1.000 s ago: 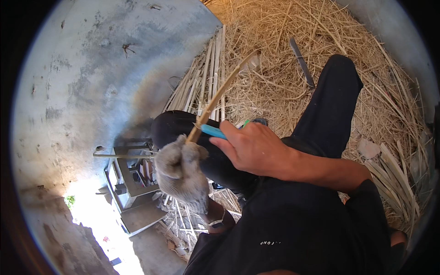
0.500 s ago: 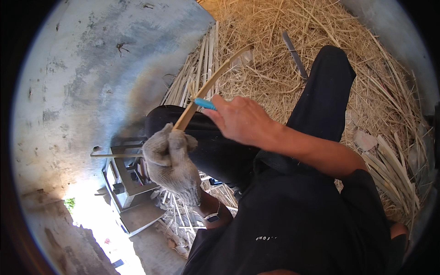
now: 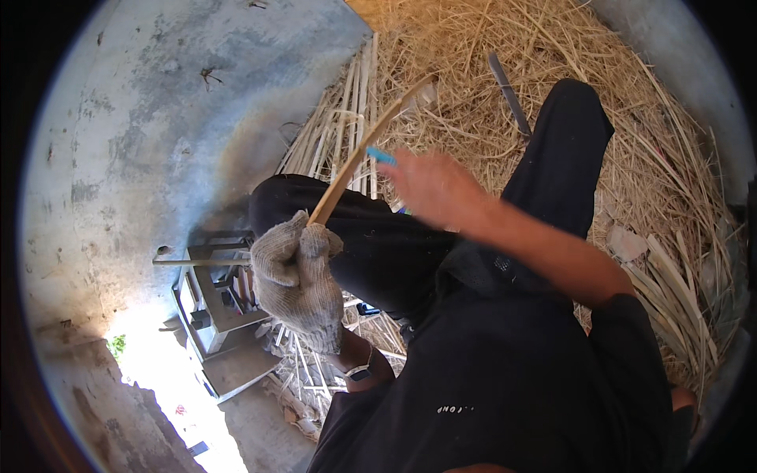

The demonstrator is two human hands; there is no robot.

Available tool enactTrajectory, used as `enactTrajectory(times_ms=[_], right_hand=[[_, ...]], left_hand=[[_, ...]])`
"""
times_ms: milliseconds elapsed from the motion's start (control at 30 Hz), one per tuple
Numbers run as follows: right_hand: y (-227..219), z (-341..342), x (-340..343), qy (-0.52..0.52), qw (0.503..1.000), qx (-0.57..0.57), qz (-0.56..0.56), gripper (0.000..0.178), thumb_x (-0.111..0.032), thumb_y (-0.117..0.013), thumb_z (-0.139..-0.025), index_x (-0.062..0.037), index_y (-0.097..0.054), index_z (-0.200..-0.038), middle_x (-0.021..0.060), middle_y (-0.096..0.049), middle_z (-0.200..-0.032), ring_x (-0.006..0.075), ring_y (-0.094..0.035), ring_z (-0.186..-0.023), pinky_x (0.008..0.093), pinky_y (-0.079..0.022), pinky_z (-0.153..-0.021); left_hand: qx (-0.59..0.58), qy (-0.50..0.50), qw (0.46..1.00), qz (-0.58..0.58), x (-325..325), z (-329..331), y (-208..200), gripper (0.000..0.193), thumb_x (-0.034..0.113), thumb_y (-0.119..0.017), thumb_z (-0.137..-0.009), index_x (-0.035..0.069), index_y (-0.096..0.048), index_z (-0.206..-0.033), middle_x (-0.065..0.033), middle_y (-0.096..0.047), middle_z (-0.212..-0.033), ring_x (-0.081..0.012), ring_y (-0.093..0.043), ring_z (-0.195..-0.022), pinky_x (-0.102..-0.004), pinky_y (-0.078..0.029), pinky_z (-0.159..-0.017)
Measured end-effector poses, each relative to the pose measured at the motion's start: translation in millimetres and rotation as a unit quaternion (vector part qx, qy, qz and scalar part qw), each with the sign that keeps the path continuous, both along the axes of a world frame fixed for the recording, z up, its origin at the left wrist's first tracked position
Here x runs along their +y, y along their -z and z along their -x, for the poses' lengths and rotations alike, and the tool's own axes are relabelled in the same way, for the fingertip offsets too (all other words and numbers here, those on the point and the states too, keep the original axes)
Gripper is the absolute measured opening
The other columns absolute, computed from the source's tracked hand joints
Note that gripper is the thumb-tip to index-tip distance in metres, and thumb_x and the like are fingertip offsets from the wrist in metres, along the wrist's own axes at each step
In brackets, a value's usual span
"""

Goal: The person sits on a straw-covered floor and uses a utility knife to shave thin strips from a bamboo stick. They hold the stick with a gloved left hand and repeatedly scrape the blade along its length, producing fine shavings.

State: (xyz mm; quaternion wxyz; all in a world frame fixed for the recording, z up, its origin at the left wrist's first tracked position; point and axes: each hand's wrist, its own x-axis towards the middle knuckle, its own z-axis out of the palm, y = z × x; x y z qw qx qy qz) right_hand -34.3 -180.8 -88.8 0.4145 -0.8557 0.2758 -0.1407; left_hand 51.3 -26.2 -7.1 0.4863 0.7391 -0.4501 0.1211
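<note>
In a grey knitted glove, my left hand [image 3: 296,272] is closed round a long, slightly bowed bamboo strip [image 3: 351,167]. The strip slants up and away, over my left knee. A thinner strip end [image 3: 197,262] sticks out on the glove's left side; whether it is the same piece is hidden. Bare and smeared by motion, my right hand [image 3: 441,188] grips a small turquoise tool [image 3: 381,156]. Its tip is close beside the bamboo strip; I cannot tell if they touch. The rest of the tool is hidden in my fingers.
Pale shavings [image 3: 465,94] cover the floor ahead, with a long flat grey blade [image 3: 509,93] beside my right knee. Split strips lie along the wall [image 3: 158,118] and in a bundle [image 3: 670,296] at right. A wooden cabinet [image 3: 236,315] stands at left.
My right hand and the turquoise tool have moved up and right, further along the bamboo strip. The gloved left hand has barely shifted.
</note>
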Motion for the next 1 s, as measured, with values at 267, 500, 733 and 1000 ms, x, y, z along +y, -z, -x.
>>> enactTrajectory(times_ms=[267,500,733,1000], right_hand=[[0.4,10.0,28.1,-0.017,0.997,-0.067,-0.047,0.039,-0.033,-0.052,-0.104,0.0041,-0.055,-0.093,0.026,-0.059,-0.062,0.0488,-0.06,-0.058,0.0546,-0.048,-0.058],[-26.6,31.7,-1.0,0.014,0.994,-0.072,-0.087,0.035,-0.033,-0.049,-0.105,0.0014,-0.052,-0.099,0.0239,-0.064,-0.067,0.0467,-0.066,-0.067,0.0561,-0.052,-0.064],[-25.0,13.1,22.6,-0.02,0.98,-0.2,-0.005,0.027,-0.027,-0.057,-0.102,-0.0025,-0.051,-0.092,0.0182,-0.056,-0.055,0.0389,-0.061,-0.051,0.0475,-0.047,-0.049],[-16.3,3.8,11.9,-0.024,0.993,-0.112,0.002,0.034,-0.033,-0.05,-0.105,-0.0006,-0.052,-0.095,0.0202,-0.059,-0.054,0.0409,-0.065,-0.053,0.0504,-0.052,-0.047]], left_hand=[[0.133,0.031,0.987,0.079,-15.7,6.5,4.7,0.019,0.008,-0.074,-0.091,-0.002,-0.058,-0.096,-0.0167,-0.068,-0.083,-0.0186,-0.069,-0.072,-0.0252,-0.055,-0.059],[-0.041,0.046,0.997,0.048,-16.8,-16.7,8.1,0.026,0.018,-0.064,-0.098,-0.007,-0.06,-0.107,-0.0217,-0.07,-0.092,-0.0234,-0.07,-0.069,-0.03,-0.058,-0.063],[0.081,0.085,0.99,0.078,-23.4,-1.2,6.0,0.023,0.009,-0.064,-0.096,-0.007,-0.063,-0.111,-0.0309,-0.069,-0.107,-0.0292,-0.072,-0.075,-0.0314,-0.06,-0.059],[0.093,0.077,0.987,0.106,-19.0,-9.2,17.5,0.024,0.012,-0.061,-0.098,-0.009,-0.063,-0.11,-0.032,-0.069,-0.106,-0.0295,-0.073,-0.07,-0.0318,-0.06,-0.054]])
